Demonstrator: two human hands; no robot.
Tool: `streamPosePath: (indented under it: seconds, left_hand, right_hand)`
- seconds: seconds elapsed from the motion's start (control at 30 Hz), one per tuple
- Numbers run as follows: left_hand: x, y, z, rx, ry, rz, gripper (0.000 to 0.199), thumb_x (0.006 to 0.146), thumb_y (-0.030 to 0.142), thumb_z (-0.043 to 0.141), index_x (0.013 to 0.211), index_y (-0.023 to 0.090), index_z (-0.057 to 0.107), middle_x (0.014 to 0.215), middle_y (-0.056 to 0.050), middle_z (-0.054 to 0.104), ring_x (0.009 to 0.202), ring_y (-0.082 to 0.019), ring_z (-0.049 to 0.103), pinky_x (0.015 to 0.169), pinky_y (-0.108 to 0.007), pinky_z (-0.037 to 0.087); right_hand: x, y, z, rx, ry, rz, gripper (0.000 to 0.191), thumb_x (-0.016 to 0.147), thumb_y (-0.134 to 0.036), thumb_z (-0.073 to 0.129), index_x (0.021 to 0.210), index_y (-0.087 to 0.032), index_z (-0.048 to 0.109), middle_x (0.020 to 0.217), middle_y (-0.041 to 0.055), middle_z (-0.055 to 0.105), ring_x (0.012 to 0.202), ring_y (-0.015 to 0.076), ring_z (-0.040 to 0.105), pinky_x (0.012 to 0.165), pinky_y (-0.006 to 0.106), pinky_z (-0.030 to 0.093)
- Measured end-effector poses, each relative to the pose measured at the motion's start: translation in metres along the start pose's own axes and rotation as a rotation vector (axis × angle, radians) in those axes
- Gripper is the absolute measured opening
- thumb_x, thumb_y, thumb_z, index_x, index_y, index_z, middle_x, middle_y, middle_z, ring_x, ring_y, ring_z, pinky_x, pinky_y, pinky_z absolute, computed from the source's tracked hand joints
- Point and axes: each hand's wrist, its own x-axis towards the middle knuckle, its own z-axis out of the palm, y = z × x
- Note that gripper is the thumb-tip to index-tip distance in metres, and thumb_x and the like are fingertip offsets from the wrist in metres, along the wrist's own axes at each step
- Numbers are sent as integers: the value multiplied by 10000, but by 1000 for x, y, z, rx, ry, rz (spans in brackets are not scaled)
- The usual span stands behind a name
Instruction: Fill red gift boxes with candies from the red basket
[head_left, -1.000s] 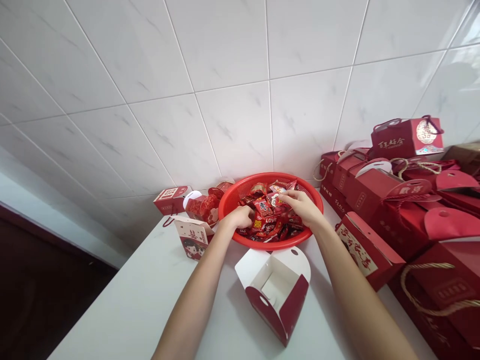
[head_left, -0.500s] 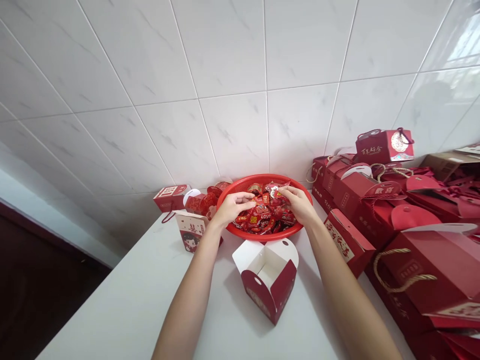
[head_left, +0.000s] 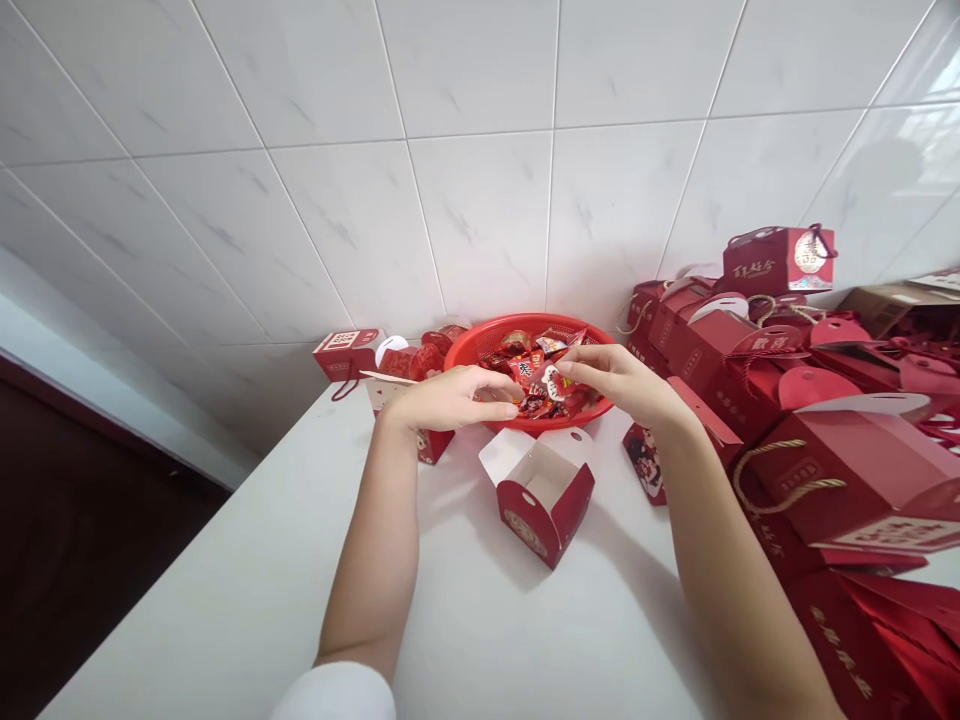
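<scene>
Pinched item: a red-and-white wrapped sweet (head_left: 551,382) is being held between the right fingertips, above the basket.
Right hand (head_left: 619,385): is hanging over the basket's right side, with the fingers narrowed and gripping the wrapped sweet.
Left hand (head_left: 450,398): is reaching in from the left, with the fingers lying straight and together, holding nothing visible, their tips just left of the wrapped sweet.
Sweets below the fingers: a pile of red sweets (head_left: 525,372) is lying in a red plastic basket (head_left: 525,322).
Nearer than the fingers: a red-and-white folding box (head_left: 544,500) is standing open on a white table (head_left: 225,590), just in front of the basket.
Left of the fingers: a small red box (head_left: 345,352) and a part-folded box (head_left: 429,445) are sitting beside the basket.
Right of the fingers: red gift boxes (head_left: 705,350) with rope handles are lying heaped, with a brown carton (head_left: 885,300) behind them.
Beyond the fingers: a white tiled wall (head_left: 480,200) is rising behind the table.
</scene>
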Motion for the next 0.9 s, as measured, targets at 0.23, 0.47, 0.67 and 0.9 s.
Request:
streamPosePath:
  seconds: [0.23,0.47,0.67,0.9]
  left_hand:
    - [-1,-4,-4,190,-15,-66,296,761,358,715,1024,240,780,1048,-18,767,986,-221,683,751,-184,478]
    - [41,-41,11,169,115,-24,201,771,243,643,910,200,782,962,-33,775,916,-225,689,798,-256,489]
    - [77,-51,38,147,-124,49,256,869,357,571,815,173,740,747,-12,713,646,-150,603,613,-227,436]
    - [116,-53,54,433,-137,-15,170,725,305,738,855,196,728,694,2,676,628,-172,581,584,-249,390]
  right_hand:
    - [-9,-9,10,-384,-206,3,317,883,-465,596,732,-194,660,617,-1,592,539,123,519,475,226,347]
    - [-1,1,-6,-518,168,-78,289,877,-428,555,791,-188,691,595,-5,581,551,128,480,524,252,317]
    - [6,11,-16,-563,311,1,243,855,-389,538,788,-194,666,581,-5,603,554,147,515,553,264,353]
    - [7,13,-19,-600,306,14,246,847,-389,527,768,-199,663,578,1,608,554,150,513,542,260,334]
